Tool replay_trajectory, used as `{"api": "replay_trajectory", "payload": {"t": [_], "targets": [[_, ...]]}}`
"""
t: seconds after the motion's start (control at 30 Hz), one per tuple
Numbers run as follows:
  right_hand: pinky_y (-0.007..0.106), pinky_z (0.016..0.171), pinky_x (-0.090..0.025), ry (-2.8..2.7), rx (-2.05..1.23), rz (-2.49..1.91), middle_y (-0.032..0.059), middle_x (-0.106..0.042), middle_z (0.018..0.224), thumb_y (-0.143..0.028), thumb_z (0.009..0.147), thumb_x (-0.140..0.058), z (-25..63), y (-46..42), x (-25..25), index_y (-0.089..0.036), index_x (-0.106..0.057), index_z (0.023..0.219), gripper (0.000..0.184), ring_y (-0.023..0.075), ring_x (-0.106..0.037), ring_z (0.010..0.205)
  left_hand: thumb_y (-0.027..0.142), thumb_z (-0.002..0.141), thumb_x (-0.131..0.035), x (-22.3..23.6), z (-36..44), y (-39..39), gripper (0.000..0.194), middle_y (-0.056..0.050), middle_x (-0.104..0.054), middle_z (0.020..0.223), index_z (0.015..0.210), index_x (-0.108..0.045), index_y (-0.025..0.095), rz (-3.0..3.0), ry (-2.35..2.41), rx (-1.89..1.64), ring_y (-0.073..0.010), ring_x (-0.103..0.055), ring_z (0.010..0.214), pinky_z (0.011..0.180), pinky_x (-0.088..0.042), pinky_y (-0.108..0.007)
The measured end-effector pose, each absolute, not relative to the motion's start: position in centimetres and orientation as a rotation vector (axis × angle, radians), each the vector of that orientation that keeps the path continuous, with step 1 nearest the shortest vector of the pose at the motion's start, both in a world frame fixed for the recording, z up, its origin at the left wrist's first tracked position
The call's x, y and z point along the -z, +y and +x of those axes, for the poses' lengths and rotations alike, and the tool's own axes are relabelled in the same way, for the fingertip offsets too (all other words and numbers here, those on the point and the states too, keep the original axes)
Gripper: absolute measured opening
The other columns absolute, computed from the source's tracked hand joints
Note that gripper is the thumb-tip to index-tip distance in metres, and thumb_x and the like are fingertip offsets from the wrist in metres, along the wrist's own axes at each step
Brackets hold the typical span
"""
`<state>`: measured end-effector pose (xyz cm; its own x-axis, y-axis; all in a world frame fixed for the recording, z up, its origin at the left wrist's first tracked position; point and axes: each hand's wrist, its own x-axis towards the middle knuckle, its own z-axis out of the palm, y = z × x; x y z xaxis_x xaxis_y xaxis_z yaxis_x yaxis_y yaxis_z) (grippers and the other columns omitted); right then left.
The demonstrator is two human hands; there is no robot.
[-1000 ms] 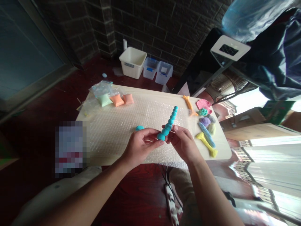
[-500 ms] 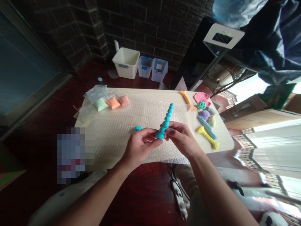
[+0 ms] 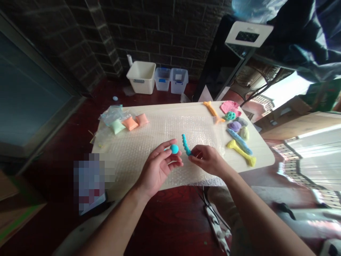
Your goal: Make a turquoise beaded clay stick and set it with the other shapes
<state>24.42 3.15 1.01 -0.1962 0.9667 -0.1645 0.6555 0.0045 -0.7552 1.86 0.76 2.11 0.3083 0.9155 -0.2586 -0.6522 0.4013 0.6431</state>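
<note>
My left hand (image 3: 160,163) holds a smooth turquoise clay ball (image 3: 174,149) between thumb and fingers, its palm turned partly up. A sliver of turquoise shows beside the thumb; I cannot tell whether it is held or lies behind. Just to the right, my right hand (image 3: 204,158) pinches the thick lower end of a string of turquoise clay balls (image 3: 184,142). The balls shrink towards the upper tip, and the string curves slightly. A gap separates the ball from the string. Both hands are over bubble wrap (image 3: 128,156) on the pale table (image 3: 261,145).
Pale green (image 3: 116,126), orange (image 3: 130,123) and salmon (image 3: 142,120) clay packs lie at the table's left. Along its right are an orange bone shape (image 3: 214,112), a yellow bone shape (image 3: 241,153), a blue roll (image 3: 239,141) and a pink piece (image 3: 230,107). Bins (image 3: 141,80) stand beyond.
My hands have moved apart. The left now holds a turquoise ball separate from the string. The string, in my right hand, has been lowered and now curves and leans left.
</note>
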Motion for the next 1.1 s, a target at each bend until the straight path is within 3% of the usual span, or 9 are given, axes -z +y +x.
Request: {"api": "replay_trajectory", "payload": {"t": [0.2,0.33,0.47,0.57,0.8,0.93,1.0,1.1], "targets": [[0.029,0.051,-0.038,-2.001,-0.839,-1.741,0.0013,-0.068,0.062,-0.042,0.084,-0.078,25.0,2.3,-1.3,-0.019,-0.072,0.074,0.025,0.0139,-0.058,0.052,0.034,0.091,-0.076,-1.9,2.2,1.0,0.025,-0.004,-0.068,0.081,0.105,-0.078,0.013,0.422,0.667,-1.087,-0.0161,-0.068,0.078,0.075,-0.062,-0.031],[0.030,0.054,-0.046,-1.771,-0.779,-1.588,0.0069,-0.076,0.082,-0.048,0.093,-0.073,24.1,2.0,-2.8,-0.018,-0.077,0.100,0.031,0.0161,-0.064,0.062,0.041,0.091,-0.078,-1.3,2.8,0.7,0.028,-0.001,-0.063,0.075,0.098,-0.077,0.013,0.503,0.726,-1.044,-0.0169,-0.068,0.074,0.073,-0.060,-0.031],[0.035,0.071,-0.058,-1.744,-0.937,-1.244,0.0105,-0.077,0.112,-0.041,0.094,-0.076,22.9,1.0,-3.9,-0.023,-0.073,0.130,0.041,0.0229,-0.072,0.092,0.048,0.090,-0.079,-0.6,3.4,0.3,0.031,-0.002,-0.067,0.079,0.092,-0.075,0.017,0.590,0.795,-1.028,-0.0163,-0.068,0.076,0.072,-0.059,-0.030],[0.039,0.084,-0.059,-1.891,-0.839,-1.116,0.0086,-0.077,0.113,-0.034,0.091,-0.081,22.0,0.4,-3.7,-0.027,-0.074,0.133,0.043,0.0239,-0.072,0.096,0.053,0.086,-0.082,-0.1,3.7,0.0,0.035,-0.003,-0.072,0.085,0.091,-0.076,0.019,0.686,0.849,-1.050,-0.0155,-0.066,0.075,0.069,-0.058,-0.028],[0.043,0.090,-0.061,-1.977,-0.659,-1.068,0.0076,-0.081,0.112,-0.021,0.096,-0.073,21.2,-0.2,-3.0,-0.027,-0.076,0.130,0.035,0.0253,-0.075,0.098,0.053,0.083,-0.084,0.0,4.3,-0.2,0.036,-0.002,-0.073,0.081,0.086,-0.076,0.018,0.676,0.908,-1.078,-0.0133,-0.065,0.073,0.068,-0.057,-0.024],[0.048,0.093,-0.063,-1.949,-0.594,-1.088,0.0110,-0.078,0.122,-0.022,0.098,-0.067,20.5,-0.7,-2.6,-0.026,-0.068,0.140,0.043,0.0281,-0.073,0.111,0.060,0.090,-0.072,-1.2,4.4,0.0,0.041,-0.005,-0.075,0.088,0.091,-0.076,0.019,0.383,0.737,-0.970,-0.0195,-0.072,0.084,0.078,-0.062,-0.033],[0.051,0.103,-0.060,-1.985,-0.588,-1.087,0.0132,-0.074,0.133,-0.024,0.101,-0.061,19.4,-1.5,-2.1,-0.023,-0.063,0.146,0.045,0.0296,-0.068,0.127,0.065,0.093,-0.063,-1.5,4.5,0.1,0.049,-0.010,-0.078,0.098,0.101,-0.077,0.018,0.293,0.691,-0.900,-0.0264,-0.075,0.098,0.088,-0.063,-0.040],[0.057,0.124,-0.042,-2.113,-0.620,-1.054,0.0155,-0.062,0.153,-0.030,0.105,-0.052,17.5,-3.3,-1.2,-0.017,-0.052,0.156,0.053,0.0311,-0.051,0.149,0.068,0.097,-0.051,-0.8,4.9,0.3,0.059,-0.016,-0.078,0.113,0.106,-0.076,0.016,0.206,0.815,-0.954,-0.0285,-0.072,0.116,0.102,-0.059,-0.042]]}}
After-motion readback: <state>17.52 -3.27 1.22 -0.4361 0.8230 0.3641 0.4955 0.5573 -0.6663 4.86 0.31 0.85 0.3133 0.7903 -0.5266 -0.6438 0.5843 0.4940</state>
